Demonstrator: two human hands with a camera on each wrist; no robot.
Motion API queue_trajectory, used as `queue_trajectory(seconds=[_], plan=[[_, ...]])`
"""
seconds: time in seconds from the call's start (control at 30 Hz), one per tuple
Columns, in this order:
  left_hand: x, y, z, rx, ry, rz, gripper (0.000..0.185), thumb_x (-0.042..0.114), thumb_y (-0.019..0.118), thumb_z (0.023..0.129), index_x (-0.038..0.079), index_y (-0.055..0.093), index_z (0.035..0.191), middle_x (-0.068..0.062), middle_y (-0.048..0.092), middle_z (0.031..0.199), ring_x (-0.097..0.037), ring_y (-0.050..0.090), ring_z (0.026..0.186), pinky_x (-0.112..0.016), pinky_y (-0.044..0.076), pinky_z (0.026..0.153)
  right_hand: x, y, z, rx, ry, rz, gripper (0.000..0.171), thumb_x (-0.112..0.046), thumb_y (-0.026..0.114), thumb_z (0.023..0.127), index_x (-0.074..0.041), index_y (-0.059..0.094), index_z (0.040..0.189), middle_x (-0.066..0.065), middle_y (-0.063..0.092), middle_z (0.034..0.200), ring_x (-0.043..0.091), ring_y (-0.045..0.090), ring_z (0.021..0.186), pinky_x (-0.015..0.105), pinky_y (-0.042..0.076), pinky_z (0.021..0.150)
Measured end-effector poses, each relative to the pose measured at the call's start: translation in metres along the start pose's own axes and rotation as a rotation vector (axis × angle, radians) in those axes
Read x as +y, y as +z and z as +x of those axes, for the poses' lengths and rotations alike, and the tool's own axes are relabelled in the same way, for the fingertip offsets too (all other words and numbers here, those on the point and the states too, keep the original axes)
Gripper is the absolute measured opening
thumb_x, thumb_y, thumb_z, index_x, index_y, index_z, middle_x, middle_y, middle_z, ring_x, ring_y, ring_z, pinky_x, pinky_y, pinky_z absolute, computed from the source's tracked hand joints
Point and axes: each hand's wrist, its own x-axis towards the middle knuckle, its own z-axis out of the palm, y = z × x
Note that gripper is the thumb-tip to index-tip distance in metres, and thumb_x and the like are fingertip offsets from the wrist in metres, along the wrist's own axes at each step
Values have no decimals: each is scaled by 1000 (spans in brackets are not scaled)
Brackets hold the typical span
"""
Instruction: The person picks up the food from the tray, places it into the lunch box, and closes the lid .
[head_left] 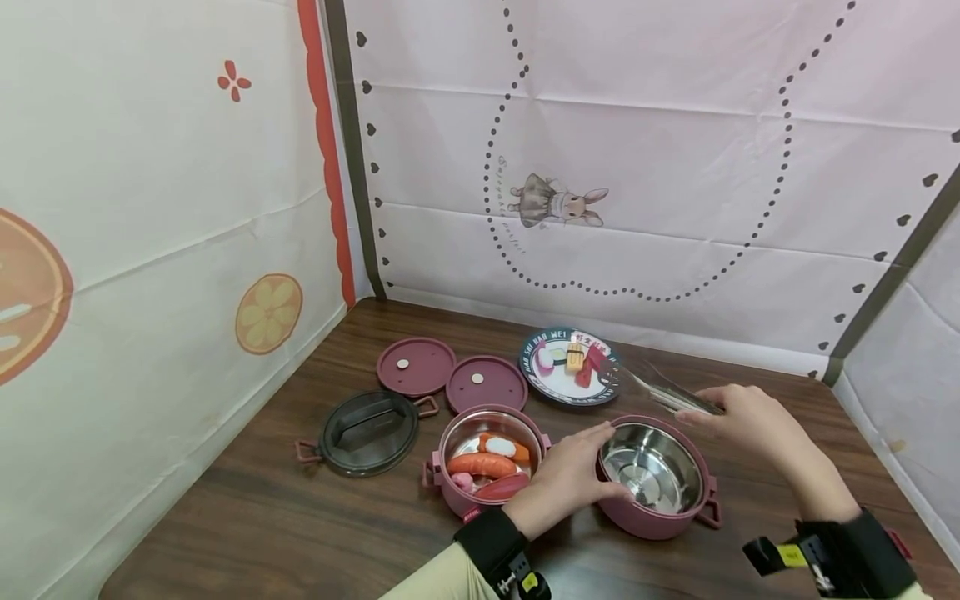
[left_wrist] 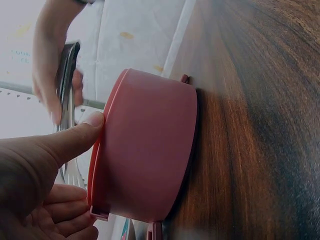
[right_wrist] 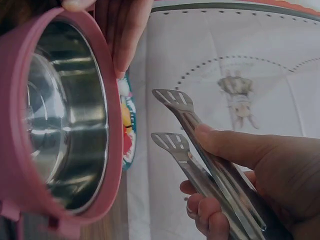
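Seemingly midway through moving food, the left hand (head_left: 566,477) grips the empty pot (head_left: 651,525) by its rim, thumb and fingers spread, while the right hand (head_left: 761,427) clasps parted, unladen tongs (head_left: 670,397) near the plate (head_left: 557,386), probably needing a pinch on a piece there.

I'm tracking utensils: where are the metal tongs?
In the head view, the tongs are right of centre, held in the right hand, tips toward the plate.
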Motion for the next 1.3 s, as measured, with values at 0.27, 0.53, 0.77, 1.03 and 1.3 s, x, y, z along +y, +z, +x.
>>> queue_trajectory(seconds=[0.27,0.53,0.77,1.03,1.3], plan=[[8,4,0,-16,-8,30,87,56,82,75,21,49,148,9,46,155,-14,51,137,-32,48,107,-13,8,35,-26,39,-21,78,-60,63,90,7,61,130,31,63,127,51,59,114,60,50,86],[9,6,0,-30,1,46,87,58,80,75,23,48,148,10,44,156,-13,50,138,-31,48,107,-18,17,51,-47,45,-38,69,-55,66,89,5,66,123,28,67,119,45,65,105,55,53,79],[7,4,0,-44,-11,28,86,58,80,76,25,48,148,13,44,156,-12,50,138,-32,48,107,-24,28,62,-61,61,-57,44,-47,73,86,-5,75,96,13,73,91,26,66,76,44,52,65],[3,3,0,-37,-13,30,86,58,80,75,25,49,148,13,44,156,-13,50,137,-33,49,106,-32,33,69,-42,34,-117,34,-38,71,90,-4,74,94,12,71,86,25,64,71,42,50,61],[-1,1,-1,-21,-15,31,85,57,81,76,25,49,148,12,44,156,-13,51,137,-34,49,106,-32,37,66,21,3,-145,28,-32,72,91,-6,75,101,15,73,95,30,68,81,49,54,66]])
